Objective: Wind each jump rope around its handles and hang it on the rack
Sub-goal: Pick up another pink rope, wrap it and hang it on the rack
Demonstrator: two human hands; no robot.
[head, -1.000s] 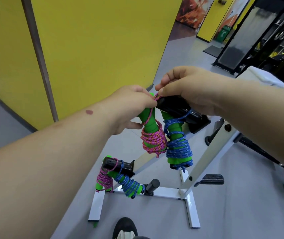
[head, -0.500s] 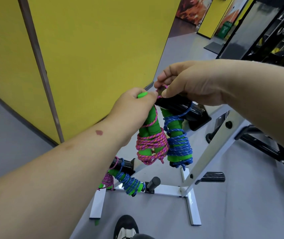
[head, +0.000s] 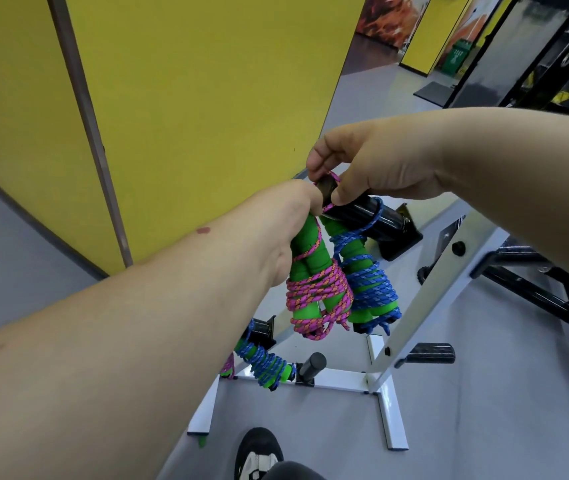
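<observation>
1. Setting first: a big yellow wall panel (head: 189, 98) fills the left and middle, over a grey floor (head: 484, 410). A white-framed rack (head: 414, 299) with black pegs stands right in front, and the toe of a black and white shoe (head: 259, 455) pokes in at the bottom edge.
2. The top black peg (head: 369, 216) already carries a blue jump rope (head: 366, 282), wound around its green handles and hanging just right of the pink one, pretty much touching it.
3. Lower down, another blue rope bundle (head: 265, 365) hangs off a lower peg (head: 262, 329), with a bit of a pink bundle (head: 229, 367) peeking out behind the left forearm, mostly hidden. A short bare peg (head: 312, 363) sticks out beside them.
4. Black gym equipment (head: 535, 289) sits off to the right, well clear of the hands.
5. The left hand (head: 283, 230) reaches in from the lower left, its fingers wrapped around the tops of the pink jump rope's (head: 314, 289) green handles. The fingers themselves are mostly hidden behind the back of the hand.
6. The right hand (head: 373, 164) comes in from the right, above the peg, pinching a pink loop of the rope between thumb and forefinger right at the peg's tip.
7. The pink rope's two handles sit side by side, long axis running steeply downward and slightly right, with the cord coiled around their lower half and loose loops dangling below.
</observation>
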